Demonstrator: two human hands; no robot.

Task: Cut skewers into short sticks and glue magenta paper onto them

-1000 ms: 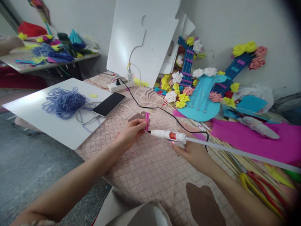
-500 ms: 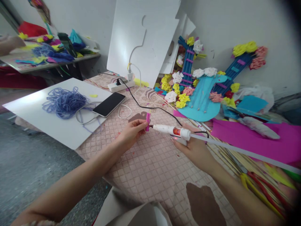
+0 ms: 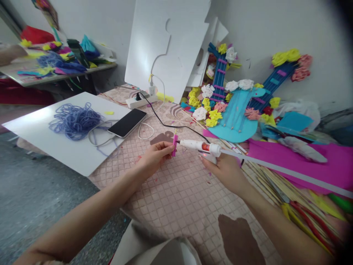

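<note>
My left hand pinches a small pink strip upright between thumb and fingers, above the quilted tablecloth. Closed around the handle of a white hot glue gun is my right hand. The gun's dark nozzle points left and is at the strip, touching or nearly so. A long pale glue stick runs out of its back end to the right. A small red light glows on the gun's body.
A phone and blue yarn lie on a white board at left. Paper-flower guitars lean against the wall. Scissors, wooden sticks and magenta paper lie at right. A power strip stands behind. Another person's hand shows far left.
The glue gun in my right hand has shifted slightly up, its nozzle now higher along the pink strip. My left hand has barely moved and keeps its pinch on the strip.
</note>
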